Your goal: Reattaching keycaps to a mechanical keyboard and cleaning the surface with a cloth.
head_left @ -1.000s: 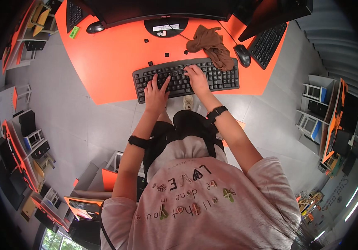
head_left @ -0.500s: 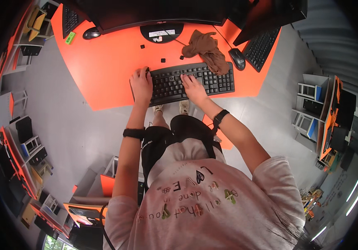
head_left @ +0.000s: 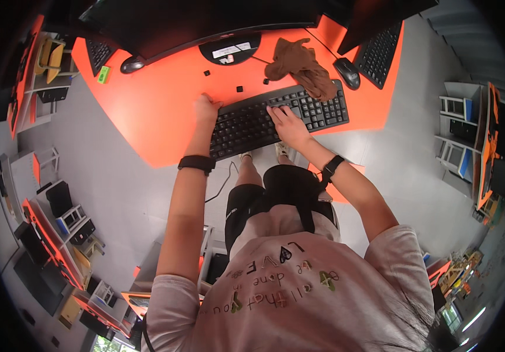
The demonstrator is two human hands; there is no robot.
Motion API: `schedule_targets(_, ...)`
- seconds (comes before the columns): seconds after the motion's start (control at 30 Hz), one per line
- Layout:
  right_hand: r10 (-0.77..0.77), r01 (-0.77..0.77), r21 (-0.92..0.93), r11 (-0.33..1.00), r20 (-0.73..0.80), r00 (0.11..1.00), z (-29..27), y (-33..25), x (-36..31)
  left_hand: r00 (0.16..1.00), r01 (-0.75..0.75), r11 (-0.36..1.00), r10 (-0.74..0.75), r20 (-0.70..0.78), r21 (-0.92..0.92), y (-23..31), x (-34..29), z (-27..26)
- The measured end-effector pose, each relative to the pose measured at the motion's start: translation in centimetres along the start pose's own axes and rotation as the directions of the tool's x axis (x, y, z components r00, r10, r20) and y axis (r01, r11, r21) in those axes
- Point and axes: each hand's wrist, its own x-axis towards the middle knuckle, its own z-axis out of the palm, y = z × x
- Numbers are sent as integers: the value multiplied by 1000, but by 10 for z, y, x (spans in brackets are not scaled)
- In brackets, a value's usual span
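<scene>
A black keyboard [head_left: 246, 132] lies at an angle along the near edge of the orange desk. My left hand [head_left: 206, 110] is closed around its left end, the fingers curled at the upper corner. On the keys right of the middle rest the fingertips of my right hand [head_left: 290, 126], fingers stretched and slightly apart; anything beneath the tips is hidden. A crumpled brown cloth [head_left: 302, 66] partly covers the keyboard's top right. Beyond the keyboard lie three loose black keycaps: one far [head_left: 207, 73], one nearer [head_left: 240, 89] and one beside the cloth [head_left: 266, 81].
A monitor [head_left: 188, 23] on a round black stand [head_left: 229, 54] is at the back. Black mice sit left [head_left: 131, 64] and right [head_left: 347, 74], near two more keyboards [head_left: 98, 54] [head_left: 379, 54]. A small green object [head_left: 103, 75] lies at the left.
The view has turned and shifted, so the desk sits differently in it. My left hand's fingers are more curled at the keyboard's end. My right hand stays on about the same keys.
</scene>
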Motion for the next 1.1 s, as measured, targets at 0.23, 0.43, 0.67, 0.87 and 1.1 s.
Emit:
schedule_targets(0.23, 213, -130, 438, 889, -145, 966, -26, -14, 8, 996, -21, 918, 54, 72, -397, 21, -19, -26)
schedule_targets(0.43, 397, -85, 812, 578, -189, 898, -80, -39, 24, 839, 446, 135, 281, 466, -885, 57, -86, -63)
schedule_targets(0.67, 237, 18, 826, 564, -183, 954, -68, -55, 2, 766, 536, 195, 297, 570, -822, 56, -132, -52)
schedule_targets(0.87, 312, -111, 896, 430, -33, 949, -79, -40, -12, 762, 544, 85, 365, 535, -834, 73, -143, -46)
schedule_targets(1.1, 281, -31, 883, 469, -116, 953, -85, -31, -12, 795, 510, 47, 356, 491, -859, 83, -148, -38)
